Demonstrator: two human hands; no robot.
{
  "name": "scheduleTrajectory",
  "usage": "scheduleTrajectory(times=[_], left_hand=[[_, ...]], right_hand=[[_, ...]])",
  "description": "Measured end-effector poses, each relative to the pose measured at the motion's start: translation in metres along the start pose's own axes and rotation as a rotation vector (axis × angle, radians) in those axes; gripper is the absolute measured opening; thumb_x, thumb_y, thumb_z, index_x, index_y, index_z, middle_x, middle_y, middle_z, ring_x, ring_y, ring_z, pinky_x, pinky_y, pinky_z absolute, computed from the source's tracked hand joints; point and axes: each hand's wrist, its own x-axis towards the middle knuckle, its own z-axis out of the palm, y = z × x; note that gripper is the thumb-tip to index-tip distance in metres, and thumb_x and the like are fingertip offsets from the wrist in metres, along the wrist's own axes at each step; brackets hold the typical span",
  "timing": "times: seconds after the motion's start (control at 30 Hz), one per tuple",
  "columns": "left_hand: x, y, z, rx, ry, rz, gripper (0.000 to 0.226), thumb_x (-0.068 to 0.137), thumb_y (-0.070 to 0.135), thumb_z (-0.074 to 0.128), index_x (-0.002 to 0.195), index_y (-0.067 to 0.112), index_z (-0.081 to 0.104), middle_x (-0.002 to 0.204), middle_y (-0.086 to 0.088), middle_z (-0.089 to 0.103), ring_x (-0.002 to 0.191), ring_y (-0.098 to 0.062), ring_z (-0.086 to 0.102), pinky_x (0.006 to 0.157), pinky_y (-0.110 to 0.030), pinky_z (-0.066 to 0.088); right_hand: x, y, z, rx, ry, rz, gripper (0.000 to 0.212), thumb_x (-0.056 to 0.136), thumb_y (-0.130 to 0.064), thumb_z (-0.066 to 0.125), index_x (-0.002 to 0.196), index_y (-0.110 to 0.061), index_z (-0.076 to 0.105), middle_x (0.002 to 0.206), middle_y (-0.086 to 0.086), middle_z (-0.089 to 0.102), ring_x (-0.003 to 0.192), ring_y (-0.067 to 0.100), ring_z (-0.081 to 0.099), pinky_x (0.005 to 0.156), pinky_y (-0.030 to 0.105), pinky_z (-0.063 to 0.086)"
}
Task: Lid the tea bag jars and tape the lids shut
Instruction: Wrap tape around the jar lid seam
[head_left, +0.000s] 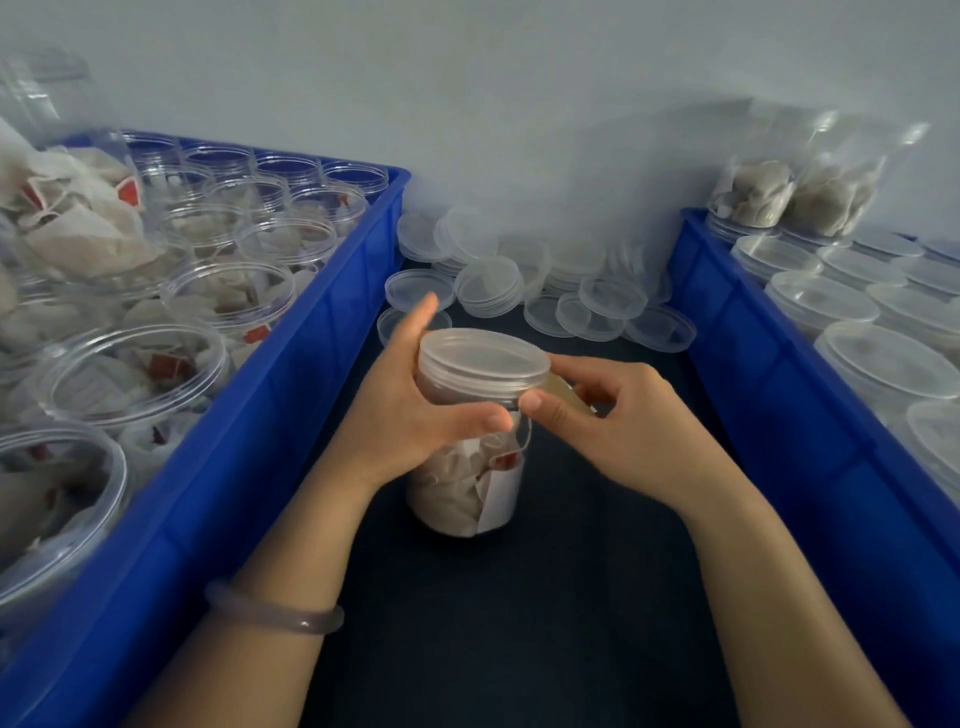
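A clear plastic jar (467, 493) filled with tea bags stands on the dark table between two blue crates. A translucent lid (483, 364) sits on its mouth. My left hand (410, 410) wraps around the jar's neck just under the lid, thumb across the front. My right hand (608, 421) is at the lid's right edge, thumb and forefinger pinching a strip of tape (569, 395) against the rim. The roll the tape comes from is hidden behind my fingers.
The blue crate on the left (291, 374) holds several open jars of tea bags. The blue crate on the right (779, 379) holds several lidded jars. A heap of loose lids (519, 280) lies at the back against the wall.
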Motion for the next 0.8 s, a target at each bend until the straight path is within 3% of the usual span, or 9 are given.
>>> scheduleTrajectory(times=[0.07, 0.2, 0.27, 0.33, 0.4, 0.53, 0.67, 0.73, 0.8], left_hand=[[-0.002, 0.002, 0.003, 0.072, 0.03, 0.063, 0.136, 0.03, 0.065, 0.082, 0.148, 0.031, 0.021, 0.117, 0.022, 0.054, 0.108, 0.019, 0.049, 0.082, 0.002, 0.038], [-0.002, 0.004, 0.007, 0.129, 0.085, 0.118, 0.117, 0.036, 0.069, 0.08, 0.137, 0.024, 0.041, 0.11, 0.029, 0.053, 0.104, 0.023, 0.048, 0.08, 0.002, 0.038], [-0.001, 0.004, 0.005, 0.114, 0.069, 0.133, 0.108, 0.04, 0.063, 0.078, 0.135, 0.023, 0.044, 0.111, 0.027, 0.054, 0.105, 0.018, 0.051, 0.083, -0.001, 0.041], [-0.001, 0.004, 0.002, 0.08, 0.038, 0.14, 0.101, 0.043, 0.057, 0.077, 0.133, 0.022, 0.045, 0.112, 0.022, 0.058, 0.107, 0.012, 0.055, 0.085, -0.006, 0.043], [-0.002, 0.005, 0.0, 0.05, -0.013, 0.149, 0.093, 0.047, 0.05, 0.078, 0.13, 0.022, 0.047, 0.114, 0.016, 0.06, 0.109, 0.005, 0.057, 0.086, -0.01, 0.046], [-0.002, 0.007, -0.006, 0.056, -0.142, 0.143, 0.092, 0.048, 0.044, 0.08, 0.13, 0.021, 0.046, 0.119, 0.01, 0.061, 0.113, -0.001, 0.058, 0.091, -0.017, 0.047], [0.001, 0.032, -0.015, 0.382, -0.262, 0.054, 0.104, 0.044, 0.054, 0.079, 0.137, 0.032, 0.039, 0.129, 0.018, 0.048, 0.118, 0.001, 0.047, 0.1, -0.03, 0.044], [0.008, 0.053, -0.01, 0.688, -0.332, 0.014, 0.101, 0.048, 0.053, 0.081, 0.137, 0.035, 0.037, 0.126, 0.017, 0.042, 0.113, -0.003, 0.044, 0.092, -0.03, 0.045], [0.016, 0.072, 0.006, 1.012, -0.379, -0.045, 0.099, 0.048, 0.059, 0.082, 0.132, 0.031, 0.036, 0.114, 0.007, 0.039, 0.102, -0.014, 0.045, 0.074, -0.032, 0.045]], right_hand=[[-0.005, -0.001, -0.001, -0.048, -0.003, -0.047, 0.063, 0.066, -0.074, 0.054, 0.127, -0.056, 0.05, 0.1, -0.025, 0.067, 0.094, -0.003, 0.06, 0.079, 0.019, 0.049], [-0.009, -0.001, -0.011, -0.022, -0.163, -0.07, 0.055, 0.075, -0.056, 0.055, 0.128, -0.061, 0.041, 0.103, -0.036, 0.061, 0.09, -0.009, 0.06, 0.077, 0.019, 0.05], [-0.011, 0.001, -0.014, -0.005, -0.132, -0.053, 0.054, 0.074, -0.052, 0.056, 0.126, -0.063, 0.042, 0.097, -0.04, 0.059, 0.086, -0.01, 0.059, 0.073, 0.021, 0.051], [-0.012, 0.005, -0.012, -0.014, -0.027, -0.056, 0.059, 0.07, -0.057, 0.061, 0.128, -0.055, 0.049, 0.103, -0.029, 0.064, 0.091, -0.002, 0.06, 0.079, 0.028, 0.053], [-0.011, 0.006, -0.01, -0.007, 0.047, -0.046, 0.068, 0.061, -0.067, 0.063, 0.126, -0.049, 0.056, 0.098, -0.02, 0.067, 0.084, 0.002, 0.061, 0.076, 0.028, 0.053], [-0.003, 0.005, -0.011, 0.048, 0.016, -0.011, 0.08, 0.049, -0.07, 0.065, 0.124, -0.044, 0.06, 0.106, -0.022, 0.067, 0.096, 0.001, 0.063, 0.084, 0.035, 0.055], [-0.007, 0.002, -0.011, 0.009, 0.04, 0.002, 0.072, 0.05, -0.069, 0.066, 0.119, -0.05, 0.059, 0.104, -0.016, 0.069, 0.098, 0.004, 0.062, 0.089, 0.034, 0.053], [-0.01, -0.001, -0.008, -0.042, 0.065, -0.011, 0.06, 0.055, -0.066, 0.068, 0.113, -0.057, 0.055, 0.096, -0.011, 0.069, 0.091, 0.005, 0.062, 0.082, 0.025, 0.054], [-0.012, -0.005, -0.005, -0.129, 0.065, -0.042, 0.06, 0.063, -0.057, 0.068, 0.121, -0.052, 0.054, 0.079, -0.02, 0.064, 0.077, -0.007, 0.057, 0.064, 0.013, 0.047]])
